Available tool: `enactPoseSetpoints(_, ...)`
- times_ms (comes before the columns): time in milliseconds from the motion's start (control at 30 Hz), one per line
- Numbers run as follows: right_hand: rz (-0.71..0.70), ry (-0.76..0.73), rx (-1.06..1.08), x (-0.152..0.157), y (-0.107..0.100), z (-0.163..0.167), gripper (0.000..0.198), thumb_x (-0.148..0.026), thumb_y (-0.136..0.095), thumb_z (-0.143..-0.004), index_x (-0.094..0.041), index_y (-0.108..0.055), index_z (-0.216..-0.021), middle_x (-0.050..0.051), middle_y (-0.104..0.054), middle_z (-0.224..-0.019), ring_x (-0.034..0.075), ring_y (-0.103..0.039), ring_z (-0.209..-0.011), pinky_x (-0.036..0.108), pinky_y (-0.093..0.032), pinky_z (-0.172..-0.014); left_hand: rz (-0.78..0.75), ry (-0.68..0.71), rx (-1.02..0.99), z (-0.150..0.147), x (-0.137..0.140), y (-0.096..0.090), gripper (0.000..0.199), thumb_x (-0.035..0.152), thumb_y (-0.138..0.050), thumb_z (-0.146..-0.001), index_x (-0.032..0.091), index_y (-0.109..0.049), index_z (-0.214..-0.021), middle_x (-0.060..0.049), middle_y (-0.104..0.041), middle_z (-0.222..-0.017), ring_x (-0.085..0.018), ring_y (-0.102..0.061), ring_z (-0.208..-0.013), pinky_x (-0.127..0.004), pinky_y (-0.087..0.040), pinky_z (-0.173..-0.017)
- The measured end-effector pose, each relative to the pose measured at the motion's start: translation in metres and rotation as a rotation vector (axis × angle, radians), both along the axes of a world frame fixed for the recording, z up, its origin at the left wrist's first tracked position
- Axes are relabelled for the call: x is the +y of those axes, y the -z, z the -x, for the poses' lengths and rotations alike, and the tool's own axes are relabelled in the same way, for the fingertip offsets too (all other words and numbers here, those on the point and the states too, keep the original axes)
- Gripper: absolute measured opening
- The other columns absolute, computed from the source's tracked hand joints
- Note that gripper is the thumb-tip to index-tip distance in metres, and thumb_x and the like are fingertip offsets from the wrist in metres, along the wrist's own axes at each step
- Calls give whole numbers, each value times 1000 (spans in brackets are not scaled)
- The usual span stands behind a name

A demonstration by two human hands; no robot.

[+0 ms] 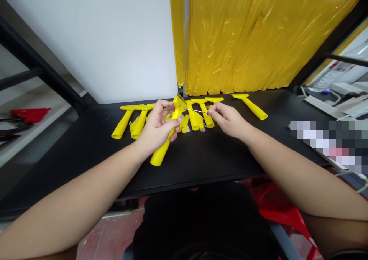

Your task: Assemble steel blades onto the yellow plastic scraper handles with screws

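A yellow scraper [161, 149] with a hollow round handle is tilted up in my left hand [158, 125], its fingers wrapped round the neck below the wide head. A small screw shows on the head. My right hand [225, 117] pinches a thin metal screwdriver [197, 110], whose tip points left and reaches the scraper's head; its handle is hidden in my fingers. Behind my hands several more yellow scrapers [122, 124] lie in a row, with small flat yellow pieces [185, 124] and small clear bags among them. One scraper [254, 106] lies apart at the right.
The scrapers lie on a black tabletop [201, 160]. At its back stand a white panel [120, 41] and a yellow plastic-wrapped stack [244, 37]. Black metal frame bars [48, 72] rise at the left. White power strips [324, 108] and cables sit at the right.
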State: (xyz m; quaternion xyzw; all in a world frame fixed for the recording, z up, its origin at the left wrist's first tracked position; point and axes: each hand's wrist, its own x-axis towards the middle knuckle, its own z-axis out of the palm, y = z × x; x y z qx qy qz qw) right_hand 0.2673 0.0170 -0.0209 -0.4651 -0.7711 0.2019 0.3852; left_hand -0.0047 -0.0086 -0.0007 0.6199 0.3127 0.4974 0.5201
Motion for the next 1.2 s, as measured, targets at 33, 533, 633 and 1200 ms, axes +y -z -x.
enactPoseSetpoints(33,15,19,-11,1,0,0,41,-55,-51,-107,-23,-59,-83,3,-61,-74,19,-54,-70,36,-40,-69,-2,8,1,0,0,0,43,19,-77,-88,26,-44,-115,-2,-55,-112,-6,-62,-60,-16,-46,-37)
enactPoseSetpoints(533,38,5,-67,-1,-3,0,48,-56,-44,-109,-22,-60,-79,3,-61,-71,20,-55,-69,36,-40,-72,31,43,-27,0,5,3,47,18,-78,-86,26,-43,-116,2,-53,-103,-6,-62,-59,-15,-45,-37)
enactPoseSetpoints(633,23,-38,-70,-4,-2,1,25,-47,-61,-102,-23,-57,-96,0,-60,-74,18,-52,-66,33,-39,-67,42,46,-47,0,6,3,49,18,-79,-84,26,-42,-116,1,-55,-106,-6,-63,-60,-15,-45,-37)
enactPoseSetpoints(1200,86,-65,24,-9,0,13,46,-60,-51,-105,-24,-49,-76,-1,-46,-66,16,-41,-60,33,-33,-60,-16,49,9,1,2,-2,47,19,-76,-89,26,-42,-119,-4,-57,-118,-6,-65,-57,-16,-45,-36)
